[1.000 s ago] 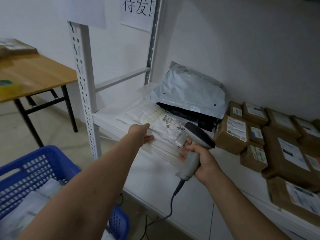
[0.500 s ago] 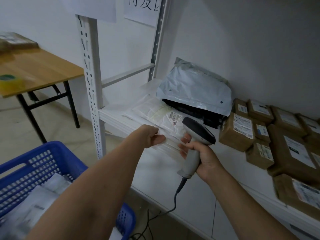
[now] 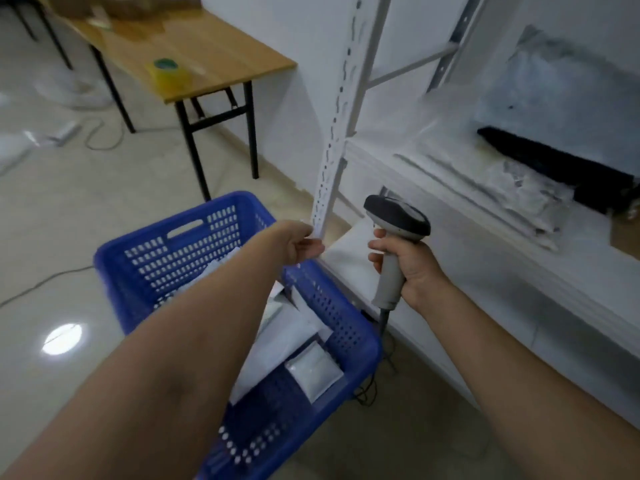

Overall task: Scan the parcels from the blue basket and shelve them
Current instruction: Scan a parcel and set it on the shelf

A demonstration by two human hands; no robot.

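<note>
The blue basket stands on the floor at lower centre, with several white parcels inside. My left hand hovers over the basket's far right rim, fingers loosely curled, holding nothing. My right hand grips the grey handle of the barcode scanner, which stands upright in front of the white shelf. On that shelf lie flat white parcels, with a grey mailer bag and a black parcel behind them.
The shelf's white perforated post rises just beyond my left hand. A wooden table with a yellow tape roll stands at the back left. Cables trail across the tiled floor. The scanner's cord hangs down beside the basket.
My left hand has come off the parcels on the shelf and moved back down over the basket. The view has swung left and down. The scanner has drawn away from the shelf.
</note>
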